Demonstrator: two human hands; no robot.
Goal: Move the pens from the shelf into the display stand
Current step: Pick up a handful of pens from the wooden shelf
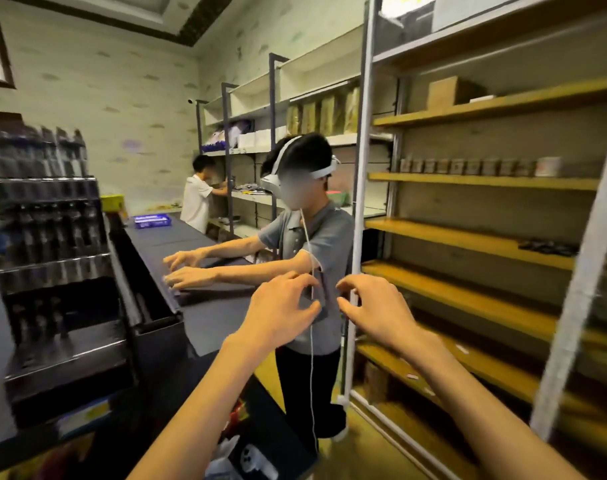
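Pens (pixel 42 223) already fill the display stand (pixel 63 341); right of it, my left hand (pixel 281 313) and right hand (pixel 375 306) hover empty, fingers loosely spread.

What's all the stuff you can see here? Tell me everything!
display stand: one, black, tiered, on the counter at left, blurred pens in it
counter: one, dark, running back from left
blue tray: one, far end of the counter
wooden shelves: several, yellow-brown, right
small jars: a row, brownish, on a right shelf
people: two, one in grey with a headset, one in white farther back
hands: left and right, bare, raised mid-air, fingers loosely curled, holding nothing
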